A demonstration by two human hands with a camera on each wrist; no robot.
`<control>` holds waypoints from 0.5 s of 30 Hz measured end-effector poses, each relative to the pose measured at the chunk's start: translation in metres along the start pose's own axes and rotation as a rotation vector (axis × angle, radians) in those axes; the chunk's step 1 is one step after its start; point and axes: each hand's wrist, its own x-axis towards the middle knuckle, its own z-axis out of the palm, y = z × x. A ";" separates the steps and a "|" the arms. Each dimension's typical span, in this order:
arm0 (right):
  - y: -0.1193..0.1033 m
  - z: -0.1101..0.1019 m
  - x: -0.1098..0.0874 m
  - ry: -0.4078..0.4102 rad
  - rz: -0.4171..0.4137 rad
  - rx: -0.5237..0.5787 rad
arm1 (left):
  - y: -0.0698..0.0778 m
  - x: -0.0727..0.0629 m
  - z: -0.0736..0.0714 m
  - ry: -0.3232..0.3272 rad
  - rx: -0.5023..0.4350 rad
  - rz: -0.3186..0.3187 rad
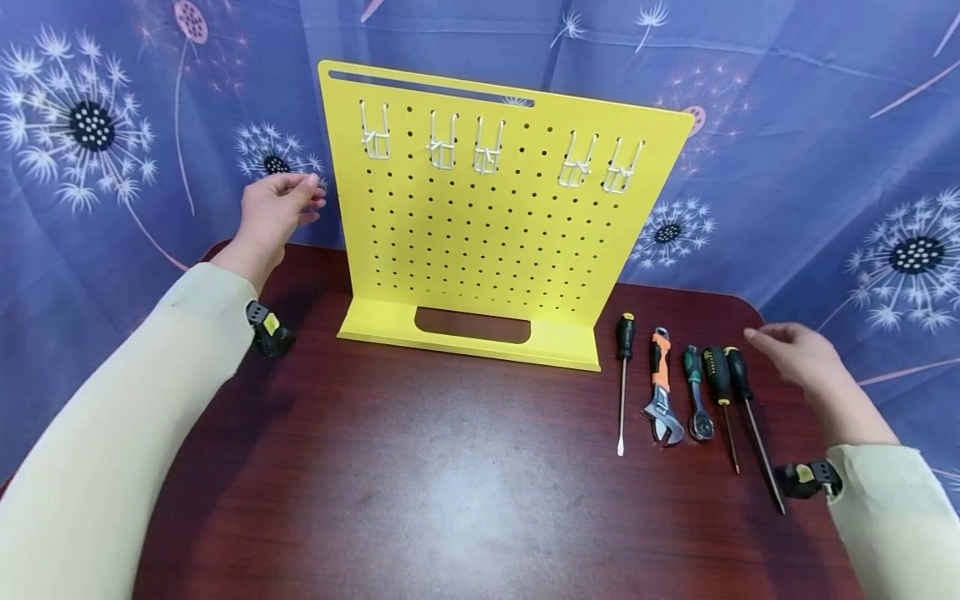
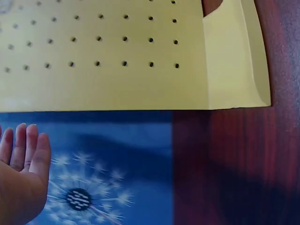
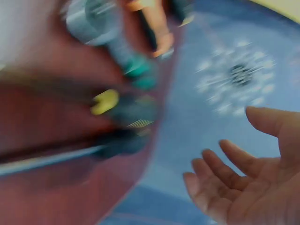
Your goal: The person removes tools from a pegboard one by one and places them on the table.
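Observation:
My left hand [image 1: 277, 212] hovers in the air just left of the yellow pegboard [image 1: 480, 250], its fingers loosely bent and holding nothing. Over the table's right end, my right hand [image 1: 798, 358] is bare too, with fingers apart in the right wrist view. Nearest to it lies a long black-handled screwdriver [image 1: 757, 433]. Beside that are a yellow-and-black screwdriver [image 1: 718, 375], a green-handled ratchet wrench [image 1: 697, 396], an orange-handled adjustable wrench [image 1: 661, 367] and a flat-blade screwdriver [image 1: 624, 350]. The right wrist view blurs these tools.
Several white wire hooks [image 1: 442, 142] hang along the pegboard's upper part. Its bent foot [image 1: 382, 325] stands on the dark red-brown table [image 1: 420, 433]. A blue curtain [image 1: 480, 33] with a dandelion print hangs behind the table.

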 end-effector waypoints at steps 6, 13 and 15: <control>-0.057 -0.006 -0.016 0.238 -0.147 0.010 | 0.022 -0.017 -0.010 -0.072 0.073 0.115; -0.116 0.003 -0.034 0.302 -0.364 -0.021 | 0.055 -0.043 -0.018 -0.158 0.475 0.233; -0.129 0.009 -0.037 0.299 -0.407 -0.046 | 0.061 -0.051 -0.017 -0.219 0.579 0.265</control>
